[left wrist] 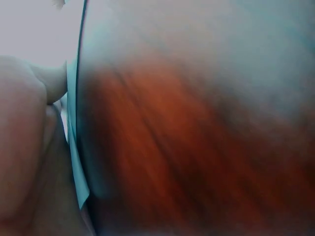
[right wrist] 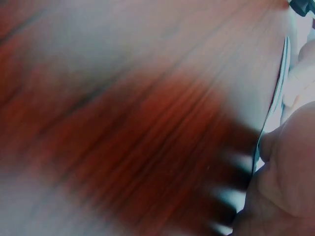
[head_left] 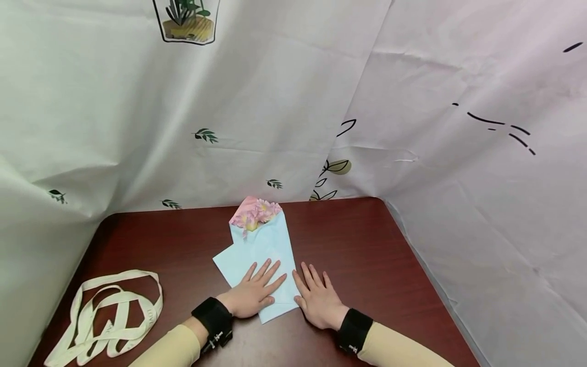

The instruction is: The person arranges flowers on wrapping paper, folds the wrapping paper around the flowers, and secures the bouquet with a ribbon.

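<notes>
Sleeves [head_left: 169,349] lay nearest; left hand [head_left: 249,296] rested flat on blue paper [head_left: 263,247], right hand [head_left: 319,302] spread at its edge. Flowers [head_left: 263,211] beyond both risked crushing under careless pressing.

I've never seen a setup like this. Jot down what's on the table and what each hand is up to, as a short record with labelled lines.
Left hand: rests on the blue paper, fingers spread
Right hand: lies at the paper's right edge, fingers straight
Flowers: pink blooms showing at the paper's far end
Ribbon: cream strip in loose loops, left of the paper
Table: dark reddish brown
Backdrop: pale cloth with printed leaves
Wrists: a black band on each
</notes>
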`<state>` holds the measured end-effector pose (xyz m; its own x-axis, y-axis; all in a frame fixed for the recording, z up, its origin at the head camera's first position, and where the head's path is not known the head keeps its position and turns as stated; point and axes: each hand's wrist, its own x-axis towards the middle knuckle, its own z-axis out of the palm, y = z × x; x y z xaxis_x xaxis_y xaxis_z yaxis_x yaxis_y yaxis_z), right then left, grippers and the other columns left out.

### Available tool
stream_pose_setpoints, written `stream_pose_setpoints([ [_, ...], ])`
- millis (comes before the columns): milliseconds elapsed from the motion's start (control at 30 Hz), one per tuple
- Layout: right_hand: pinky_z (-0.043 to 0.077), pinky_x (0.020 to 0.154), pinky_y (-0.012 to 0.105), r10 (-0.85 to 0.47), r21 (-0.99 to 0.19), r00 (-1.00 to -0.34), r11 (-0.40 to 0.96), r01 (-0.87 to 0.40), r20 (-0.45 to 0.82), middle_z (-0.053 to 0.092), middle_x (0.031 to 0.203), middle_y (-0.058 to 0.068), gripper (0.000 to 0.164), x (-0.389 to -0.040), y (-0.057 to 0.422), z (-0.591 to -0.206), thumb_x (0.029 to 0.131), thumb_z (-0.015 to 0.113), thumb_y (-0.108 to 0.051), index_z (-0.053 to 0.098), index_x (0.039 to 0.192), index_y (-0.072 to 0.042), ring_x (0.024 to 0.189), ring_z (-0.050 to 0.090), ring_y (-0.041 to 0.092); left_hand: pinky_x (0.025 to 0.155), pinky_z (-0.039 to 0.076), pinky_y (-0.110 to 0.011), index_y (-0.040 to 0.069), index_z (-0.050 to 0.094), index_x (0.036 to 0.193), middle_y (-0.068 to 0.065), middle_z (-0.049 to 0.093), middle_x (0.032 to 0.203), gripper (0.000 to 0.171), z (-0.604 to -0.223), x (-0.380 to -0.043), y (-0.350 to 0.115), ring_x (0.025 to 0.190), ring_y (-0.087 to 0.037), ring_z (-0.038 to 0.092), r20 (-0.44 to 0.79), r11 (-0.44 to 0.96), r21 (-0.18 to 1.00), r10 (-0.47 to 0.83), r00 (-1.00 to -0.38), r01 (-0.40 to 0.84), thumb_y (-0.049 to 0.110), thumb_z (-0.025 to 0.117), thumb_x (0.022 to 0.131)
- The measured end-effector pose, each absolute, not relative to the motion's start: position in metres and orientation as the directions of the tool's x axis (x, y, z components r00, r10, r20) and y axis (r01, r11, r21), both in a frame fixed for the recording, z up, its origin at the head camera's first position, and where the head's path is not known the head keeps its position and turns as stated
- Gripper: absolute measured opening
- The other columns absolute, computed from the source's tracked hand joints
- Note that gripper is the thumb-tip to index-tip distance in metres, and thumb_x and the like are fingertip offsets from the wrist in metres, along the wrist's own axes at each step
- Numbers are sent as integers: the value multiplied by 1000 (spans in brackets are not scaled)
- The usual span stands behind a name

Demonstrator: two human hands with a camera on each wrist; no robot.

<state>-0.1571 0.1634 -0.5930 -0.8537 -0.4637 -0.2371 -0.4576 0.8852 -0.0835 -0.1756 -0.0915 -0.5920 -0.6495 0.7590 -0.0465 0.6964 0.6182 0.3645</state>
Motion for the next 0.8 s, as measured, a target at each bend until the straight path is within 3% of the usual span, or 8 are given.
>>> stream_pose_setpoints([
  [167, 10, 119, 61, -461, -136, -839, 887, -441, -288, -4, 167, 7, 62, -159, 164, -588, 105, 27, -51, 5, 159, -29, 154, 1, 28, 115, 9, -66, 24, 19, 158, -12, 3, 166, 61, -593, -174, -90, 152, -39, 4, -36, 626, 294, 763, -646, 723, 34, 45, 103],
  [300, 9, 120, 60, -447, -124, -837, 894, -431, -316, -5, 167, 6, 62, -159, 161, -585, 104, 26, -52, 4, 158, -32, 154, -1, 27, 115, 13, -65, 23, 21, 158, -11, 7, 166, 59, -592, -171, -87, 152, -39, 8, -10, 560, 238, 818, -575, 794, 31, 43, 104],
  [433, 10, 119, 60, -441, -114, -837, 896, -428, -323, -4, 167, 5, 61, -160, 164, -581, 104, 26, -54, 6, 158, -33, 154, 0, 27, 115, 13, -66, 22, 22, 158, -10, 8, 166, 56, -589, -170, -83, 152, -39, 8, -42, 500, 288, 859, -511, 817, 34, 39, 105],
  [667, 7, 119, 62, -441, -197, -833, 897, -396, -335, -4, 167, 5, 60, -162, 166, -577, 104, 30, -50, 10, 158, -34, 154, 1, 29, 117, -1, -63, 33, 16, 158, -1, -3, 167, 55, -604, -175, -84, 154, -31, -5, -77, 493, 347, 863, -500, 798, 42, 32, 106],
  [800, 7, 117, 64, -444, -260, -848, 889, -377, -289, 0, 167, 7, 64, -160, 163, -581, 103, 37, -47, 14, 159, -26, 154, 2, 32, 116, -2, -63, 33, 17, 157, -4, -2, 167, 54, -602, -173, -86, 154, -33, -4, -71, 487, 376, 864, -499, 788, 40, 34, 106],
])
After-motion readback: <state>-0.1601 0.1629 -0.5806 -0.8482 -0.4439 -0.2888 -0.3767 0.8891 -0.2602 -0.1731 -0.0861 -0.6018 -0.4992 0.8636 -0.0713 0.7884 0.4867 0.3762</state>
